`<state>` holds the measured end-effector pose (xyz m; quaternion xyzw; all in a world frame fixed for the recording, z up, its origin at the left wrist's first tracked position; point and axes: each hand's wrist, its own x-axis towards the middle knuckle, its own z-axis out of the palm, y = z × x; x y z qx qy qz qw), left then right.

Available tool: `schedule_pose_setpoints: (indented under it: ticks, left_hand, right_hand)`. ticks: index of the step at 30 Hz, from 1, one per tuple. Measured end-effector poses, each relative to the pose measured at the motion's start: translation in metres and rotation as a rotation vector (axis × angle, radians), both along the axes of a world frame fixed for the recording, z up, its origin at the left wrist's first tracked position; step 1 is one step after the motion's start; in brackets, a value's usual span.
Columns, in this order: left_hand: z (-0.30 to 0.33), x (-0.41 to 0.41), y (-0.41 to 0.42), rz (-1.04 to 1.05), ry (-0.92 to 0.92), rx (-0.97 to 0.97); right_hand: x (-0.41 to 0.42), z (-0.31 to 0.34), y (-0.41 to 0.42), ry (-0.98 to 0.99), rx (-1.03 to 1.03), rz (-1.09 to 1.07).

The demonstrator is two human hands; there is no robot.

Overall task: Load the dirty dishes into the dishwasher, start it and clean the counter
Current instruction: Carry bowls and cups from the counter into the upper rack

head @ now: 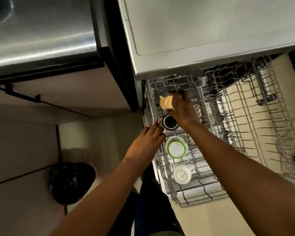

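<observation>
Over the pulled-out upper rack point(245, 133) of the dishwasher, just below the counter point(194, 31) edge, the right hand point(182, 109) has its grip closed around an orange-and-white cup point(166, 103), tilted on its side above the rack's left row. The left hand point(146, 142) rests at the rack's left rim, fingers loosely extended with nothing in its grip, fingertips touching or just beside a dark mug point(169, 124) that already sits in that row. Nearer the person in the same row stand a green-rimmed container point(176, 147) and a white cup point(181, 175), both apparently upside down. The step in hand looks like seating the orange cup in the free slot behind the dark mug. To do it well, the cup should be turned mouth-down before it goes low, then set between the tines so that it leans steadily and does not knock the mug. The left hand can steady the mug or the rack while this happens. The rest of the rack is bare, so space is no concern; the risk is a cup left tipped and catching water.
</observation>
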<state>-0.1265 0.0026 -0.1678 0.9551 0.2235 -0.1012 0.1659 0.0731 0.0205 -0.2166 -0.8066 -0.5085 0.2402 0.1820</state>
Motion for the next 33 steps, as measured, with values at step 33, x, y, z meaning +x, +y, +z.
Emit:
schedule_pose_setpoints:
  ticks: [33]
  left_hand:
    - [0.130, -0.263, 0.056, 0.568, -0.138, 0.360]
  right_hand:
    - [-0.251, 0.139, -0.019, 0.027, 0.467, 0.449]
